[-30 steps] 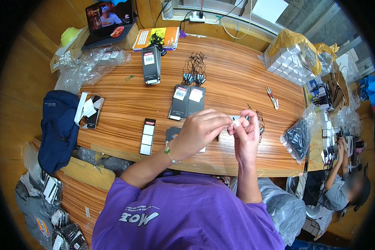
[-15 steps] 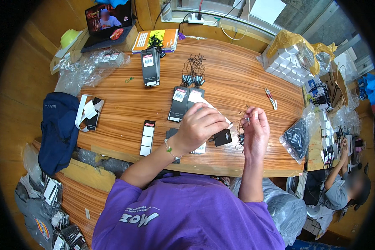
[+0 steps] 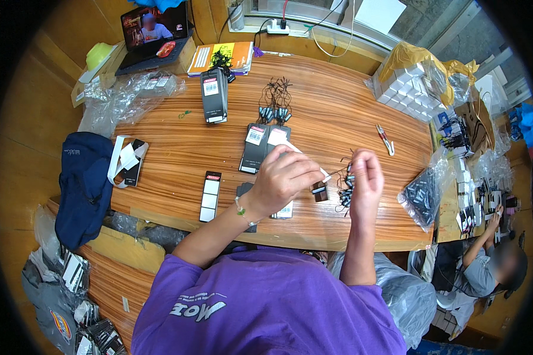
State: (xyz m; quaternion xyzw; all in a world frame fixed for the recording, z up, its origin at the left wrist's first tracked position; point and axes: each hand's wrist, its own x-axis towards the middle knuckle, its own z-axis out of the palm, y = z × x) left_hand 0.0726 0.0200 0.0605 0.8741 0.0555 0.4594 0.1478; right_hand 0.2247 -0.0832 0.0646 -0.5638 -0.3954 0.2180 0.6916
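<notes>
Since it's hanging out between the two hands above the wooden table, the tag is pretty easy to pick out: a slim pale strip, seen nearly edge-on. The left hand has its fingers curled down around it, with the pale end poking past the fingertips. The right hand looks pinched on a thin dark cord that stretches across toward that end of the tag; the actual contact is too small to be sure of.

Handling-wise, my guess is the tag weighs next to nothing and is stiffish card, so it'd crease before it'd really bend. Hold it by the long edges near the cord end, light pressure, and keep thumbs off the flat face if it's at all glossy. The cord's the opposite: soft, floppy, tangle-prone, so pinch close to the tip. Dragging it through the heap of cords just beside the right hand could snag others.

Can't tell whether the small dark piece below the left fingertips is joined to the tag. Two stacks of dark tags lie on the table just beyond the left hand, similarly flat and slim.
</notes>
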